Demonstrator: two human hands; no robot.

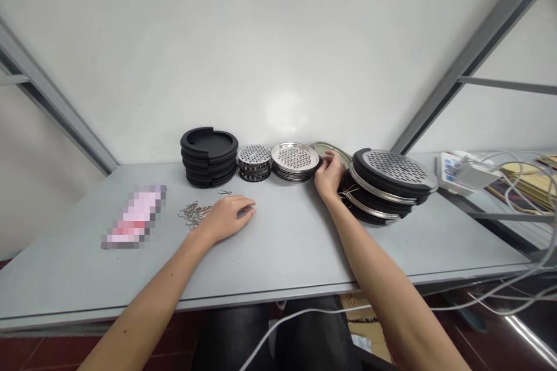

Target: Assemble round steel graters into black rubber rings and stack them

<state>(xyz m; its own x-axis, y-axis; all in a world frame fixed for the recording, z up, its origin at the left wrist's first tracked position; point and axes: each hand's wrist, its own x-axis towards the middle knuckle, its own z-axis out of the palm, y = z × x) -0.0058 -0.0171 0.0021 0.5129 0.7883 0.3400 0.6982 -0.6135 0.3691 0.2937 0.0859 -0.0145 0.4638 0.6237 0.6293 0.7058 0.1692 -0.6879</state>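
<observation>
My left hand (227, 218) rests on the grey table (287, 249), fingers together, holding nothing visible, with a heap of small metal clips (192, 214) just left of its wrist. A single clip (225, 192) lies above it. My right hand (329, 175) has its fingers on the rim of a tilted metal disc (331, 152). Right of that hand leans a stack of black-rimmed perforated steel discs (394, 167). To its left sit a stack of perforated steel plates (295, 157), a shorter perforated stack (254, 161), and black round rings (209, 148).
A pixelated pink packet (133, 217) lies at the table's left. A white wall (278, 40) stands behind the table, with grey metal struts on both sides. A white charger (476, 174), cables and papers sit at the right.
</observation>
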